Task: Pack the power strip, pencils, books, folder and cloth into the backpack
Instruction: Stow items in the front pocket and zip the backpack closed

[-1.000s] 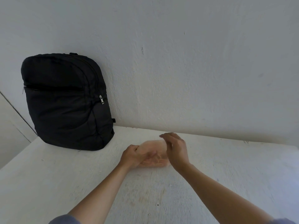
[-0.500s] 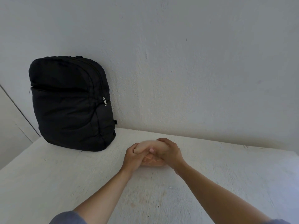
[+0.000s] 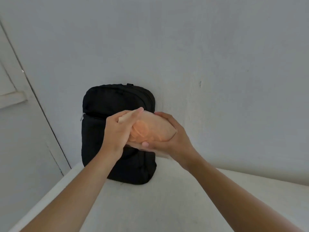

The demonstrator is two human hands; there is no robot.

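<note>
Step in hand: cloth stowage, w/ L hand (image 3: 117, 133) and R hand (image 3: 173, 141) both clasping the folded orange cloth (image 3: 150, 129), held above the table (image 3: 150, 206) in front of the upright backpack (image 3: 115, 101), which looks zipped, so next move prob. req. one hand freed to unzip.

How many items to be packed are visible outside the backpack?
1: the folded peach cloth, gripped by the left hand and right hand in front of the backpack. Others may be hidden inside.
</note>
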